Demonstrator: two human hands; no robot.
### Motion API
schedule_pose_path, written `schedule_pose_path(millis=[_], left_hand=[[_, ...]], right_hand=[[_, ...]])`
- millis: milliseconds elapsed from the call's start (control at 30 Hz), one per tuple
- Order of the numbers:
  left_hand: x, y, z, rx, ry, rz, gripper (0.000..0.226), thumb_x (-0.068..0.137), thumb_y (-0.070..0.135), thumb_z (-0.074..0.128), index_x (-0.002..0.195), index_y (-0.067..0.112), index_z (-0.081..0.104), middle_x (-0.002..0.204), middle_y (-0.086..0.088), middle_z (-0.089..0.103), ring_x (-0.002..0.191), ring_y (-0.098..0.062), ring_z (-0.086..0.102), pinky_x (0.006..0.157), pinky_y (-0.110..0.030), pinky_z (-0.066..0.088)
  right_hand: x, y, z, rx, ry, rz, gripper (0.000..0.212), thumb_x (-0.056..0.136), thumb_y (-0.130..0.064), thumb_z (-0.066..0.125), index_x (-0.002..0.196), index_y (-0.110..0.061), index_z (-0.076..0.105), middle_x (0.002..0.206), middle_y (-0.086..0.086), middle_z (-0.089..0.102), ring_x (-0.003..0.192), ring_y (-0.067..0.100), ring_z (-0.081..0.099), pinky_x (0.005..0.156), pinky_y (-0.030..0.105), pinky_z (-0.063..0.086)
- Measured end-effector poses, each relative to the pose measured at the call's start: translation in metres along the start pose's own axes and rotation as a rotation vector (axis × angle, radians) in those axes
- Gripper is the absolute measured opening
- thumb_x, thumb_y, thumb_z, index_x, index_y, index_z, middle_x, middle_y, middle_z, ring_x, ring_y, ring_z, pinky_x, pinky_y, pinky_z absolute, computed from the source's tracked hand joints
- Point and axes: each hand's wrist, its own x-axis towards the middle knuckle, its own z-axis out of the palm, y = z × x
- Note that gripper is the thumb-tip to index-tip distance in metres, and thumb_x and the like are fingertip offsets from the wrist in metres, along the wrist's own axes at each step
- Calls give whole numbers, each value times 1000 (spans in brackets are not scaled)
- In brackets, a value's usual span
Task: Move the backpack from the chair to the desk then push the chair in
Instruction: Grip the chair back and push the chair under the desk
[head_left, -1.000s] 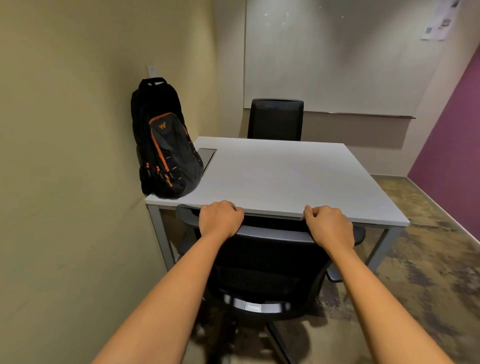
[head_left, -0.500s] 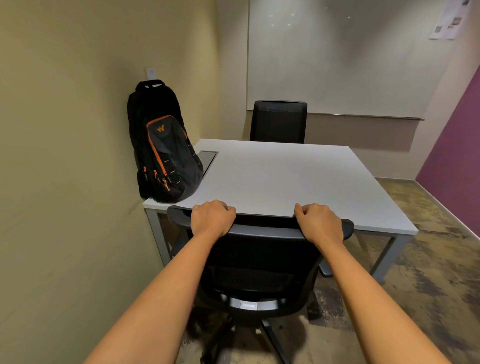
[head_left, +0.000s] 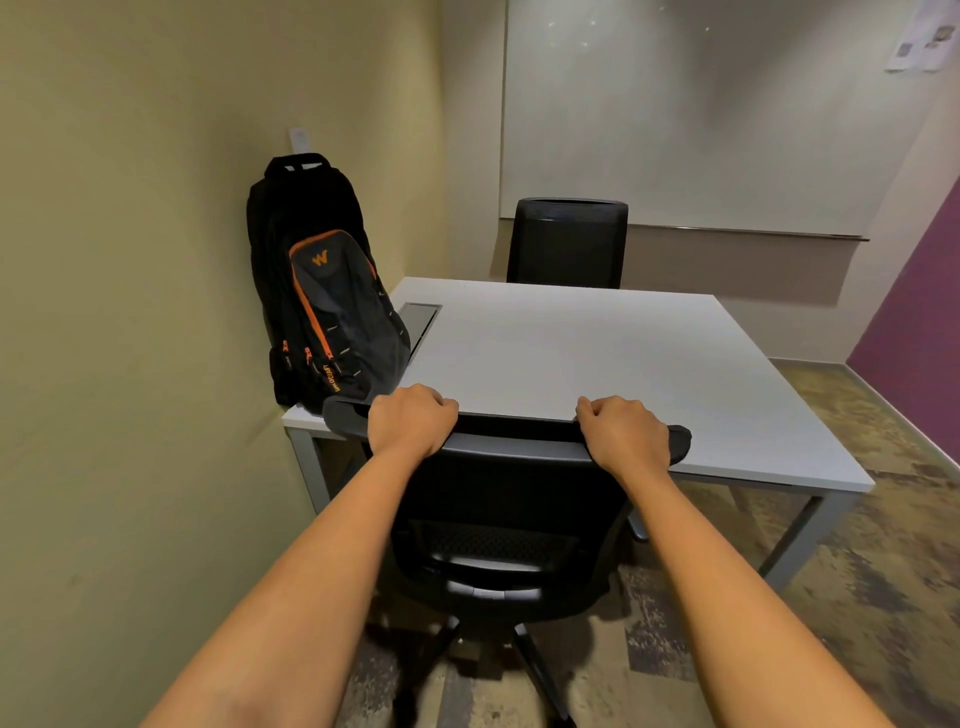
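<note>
Backpack (head_left: 324, 306), black with orange trim, stands upright at the far left of the desk (head_left: 597, 353), its back leaning on the beige wall (head_left: 130, 312); I judge the wall keeps it from toppling, so the first half of the task reads as done. Just right of the bag, a grey cable hatch (head_left: 420, 319) lies flush in the desktop. My left hand (head_left: 410, 421) curls over the top rail of the near chair (head_left: 509, 519), fingers wrapped down over the front edge, knuckles up. My right hand (head_left: 623, 428) grips the same rail further along in the same way. I judge the two holds, set well apart, are meant to keep the chair square to the desk and stop it swivelling on its base as I push. The rail meets the desk's near edge in this view, and the seat is hidden beneath the top, so the chair looks nearly home. A second chair (head_left: 569, 241) sits tucked at the far side, under a whiteboard (head_left: 701, 114). At right, a purple wall (head_left: 919, 291) borders the mottled floor (head_left: 857, 597).
</note>
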Motion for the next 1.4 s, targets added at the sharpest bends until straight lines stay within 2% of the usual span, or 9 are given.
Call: schedule_pose_path(millis=[133, 200, 333, 500, 667, 767, 933, 1133, 1400], left_hand=[[21, -7, 2, 2, 4, -3, 36, 88, 30, 41, 73, 14, 69, 50, 3, 44, 45, -15, 35, 50, -29, 26], [32, -10, 3, -7, 4, -1, 38, 88, 30, 41, 75, 11, 72, 52, 1, 47, 46, -16, 38, 49, -27, 29], [55, -16, 8, -3, 1, 6, 40, 88, 29, 40, 74, 9, 72, 58, -3, 55, 53, -22, 48, 59, -31, 39], [84, -21, 14, 26, -5, 11, 39, 89, 29, 38, 70, 12, 68, 60, -4, 57, 50, -20, 44, 59, -31, 38], [108, -27, 20, 44, -3, 19, 41, 90, 28, 37, 68, 10, 66, 56, -3, 52, 53, -22, 47, 60, -31, 37], [121, -29, 21, 64, 0, 30, 43, 91, 29, 37, 74, 9, 70, 64, -6, 59, 55, -23, 49, 61, -31, 36], [137, -33, 24, 83, 1, 21, 43, 91, 30, 38, 77, 10, 73, 63, -4, 58, 47, -16, 40, 58, -30, 34], [143, -32, 22, 74, -12, 11, 41, 90, 31, 39, 77, 11, 72, 65, -6, 62, 53, -22, 48, 57, -30, 37], [145, -31, 21, 62, -21, 20, 40, 90, 30, 39, 77, 11, 72, 67, -6, 64, 58, -23, 52, 61, -30, 38]], right_hand=[[17, -9, 10, 8, 4, 4, 54, 99, -36, 30, 70, -9, 67, 57, 0, 50, 60, 24, 49, 54, 30, 32], [27, -14, 14, 8, 4, 8, 53, 99, -35, 30, 67, -9, 64, 58, 2, 51, 58, 24, 48, 53, 29, 32], [49, -23, 25, 5, 6, 3, 53, 99, -34, 30, 66, -8, 61, 55, 0, 48, 56, 22, 46, 51, 28, 31], [75, -32, 38, 17, 5, 4, 52, 99, -34, 30, 64, -8, 58, 58, 3, 51, 55, 21, 46, 52, 28, 33], [98, -40, 49, 6, -12, 12, 52, 99, -34, 29, 68, -7, 60, 65, 7, 56, 64, 25, 53, 57, 29, 37], [109, -44, 54, -1, -9, 30, 53, 99, -34, 29, 73, -6, 65, 64, 5, 55, 63, 24, 53, 57, 28, 38], [122, -49, 59, 19, -19, 43, 51, 98, -34, 30, 69, -6, 61, 61, 4, 53, 63, 24, 53, 60, 29, 41], [131, -51, 61, 18, -52, 24, 47, 96, -31, 32, 59, -8, 48, 55, 3, 47, 51, 19, 43, 49, 27, 32], [136, -52, 62, 25, -69, 8, 46, 96, -31, 33, 59, -8, 48, 54, 3, 46, 52, 21, 43, 55, 27, 35]])
